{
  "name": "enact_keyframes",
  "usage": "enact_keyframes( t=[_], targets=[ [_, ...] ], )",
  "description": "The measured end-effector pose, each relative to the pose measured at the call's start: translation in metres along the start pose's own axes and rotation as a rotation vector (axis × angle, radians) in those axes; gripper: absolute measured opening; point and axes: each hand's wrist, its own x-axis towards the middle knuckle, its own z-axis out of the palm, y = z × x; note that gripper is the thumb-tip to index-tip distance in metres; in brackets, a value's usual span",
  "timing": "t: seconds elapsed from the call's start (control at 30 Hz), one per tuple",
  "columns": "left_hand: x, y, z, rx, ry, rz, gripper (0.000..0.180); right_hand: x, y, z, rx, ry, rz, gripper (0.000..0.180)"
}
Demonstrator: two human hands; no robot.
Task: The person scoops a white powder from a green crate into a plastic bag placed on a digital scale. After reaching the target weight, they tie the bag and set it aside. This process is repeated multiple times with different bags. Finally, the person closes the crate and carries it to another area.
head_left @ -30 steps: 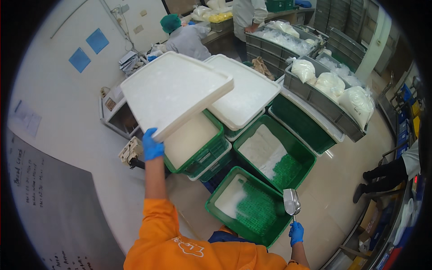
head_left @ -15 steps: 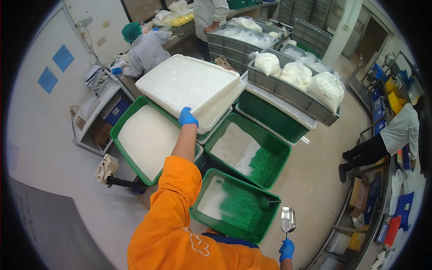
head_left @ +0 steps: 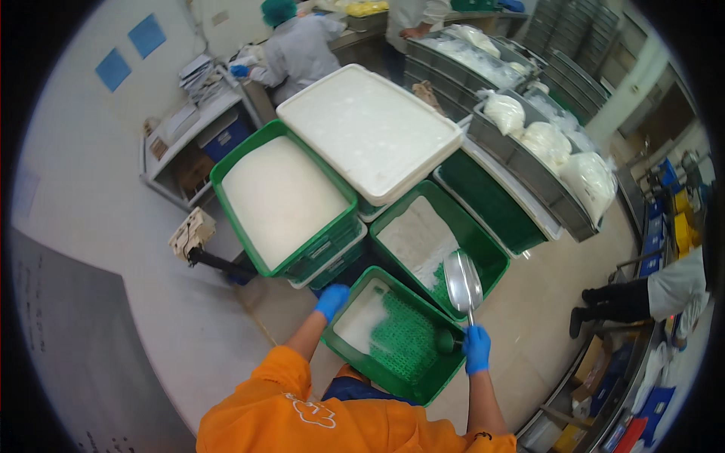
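My right hand [head_left: 476,349], in a blue glove, is closed round the handle of a shiny metal scoop [head_left: 463,281]. The scoop points away from me, over the near right side of a green tub [head_left: 489,283] that holds a layer of white powder [head_left: 417,235]. Closer to me stands another green tub [head_left: 427,390], with white powder [head_left: 358,323] on its left and bare textured bottom on its right; a dark green scoop [head_left: 447,343] lies at its right end. My gloved left hand [head_left: 331,302] is at this near tub's left rim; its finger pose is unclear.
A heaped green tub of white powder [head_left: 281,198] stands at left, beside a white lid [head_left: 370,128] on stacked tubs. Grey crates [head_left: 532,162] with bags of white powder are at back right. Two people [head_left: 298,53] work at the back, another [head_left: 668,291] at the right shelves.
My left hand has left the white lid and come back to the near tub's rim. The metal scoop has risen and moved forward in my right hand. The view has shifted.
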Motion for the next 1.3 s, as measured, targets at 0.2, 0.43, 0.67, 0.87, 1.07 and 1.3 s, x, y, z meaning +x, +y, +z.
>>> enact_keyframes(
  t=[0.2,0.43,0.67,0.87,1.07,1.3],
  targets=[
    [-0.160,-0.022,0.058,-1.006,-0.114,-0.827,0.028,0.114,-0.151,0.190,0.350,-0.269,-0.088,0.029],
    [-0.185,-0.095,0.045,-1.189,0.202,-0.859,0.024,0.194,-0.183,0.320,0.354,-0.351,0.081,0.037],
    [-0.132,-0.109,0.054,-1.257,0.207,-0.888,0.024,0.113,0.007,0.256,0.012,-0.581,0.160,0.026],
    [-0.127,-0.098,0.132,-0.843,0.165,-0.860,0.048,-0.033,0.227,0.026,-0.672,-0.282,0.465,0.036],
    [-0.171,-0.071,0.207,-0.688,0.017,-0.933,0.073,-0.116,0.368,-0.168,-0.959,0.215,0.683,0.054],
    [-0.144,-0.045,0.318,-1.061,-0.046,-1.032,0.067,0.044,0.287,-0.099,-1.433,-0.044,-0.508,0.041]
  ],
)
